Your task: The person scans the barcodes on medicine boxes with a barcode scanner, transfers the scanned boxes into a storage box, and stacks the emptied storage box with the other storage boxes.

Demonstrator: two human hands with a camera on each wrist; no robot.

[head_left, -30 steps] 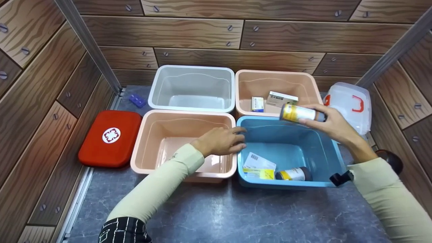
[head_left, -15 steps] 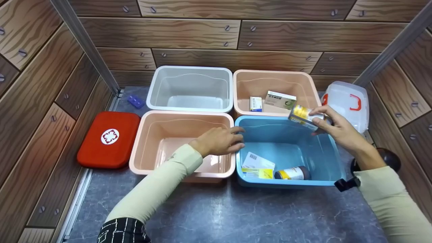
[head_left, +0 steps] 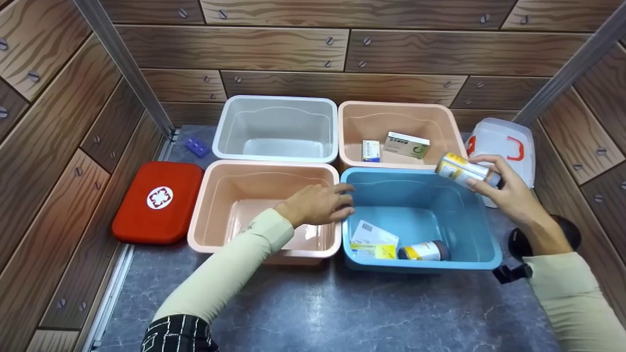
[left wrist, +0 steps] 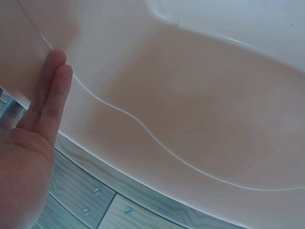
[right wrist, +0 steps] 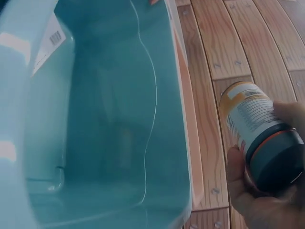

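My right hand (head_left: 513, 193) holds a pill bottle (head_left: 459, 168) with a yellow and white label, tilted over the back right part of the blue bin (head_left: 420, 264). In the right wrist view the bottle (right wrist: 252, 114) shows its dark cap towards the palm, fingers and thumb on either side. My left hand (head_left: 315, 204) rests at the rim between the front peach bin (head_left: 244, 183) and the blue bin. Seen from the left wrist, two fairly straight fingers (left wrist: 59, 88) lie along the peach bin's inner wall. A second bottle (head_left: 424, 251) and white-and-yellow packets (head_left: 374, 239) lie inside the blue bin.
Behind stand a grey bin (head_left: 276, 120) and another peach bin (head_left: 391, 113) holding two medicine boxes (head_left: 407, 144). A red case (head_left: 156, 203) lies at left near a small purple item (head_left: 197, 146). At right are a clear lidded box (head_left: 506, 146) and a dark round object (head_left: 557, 235).
My right hand has moved right and slightly towards me with the bottle, whose angle has tipped. The left hand stays at the rim.
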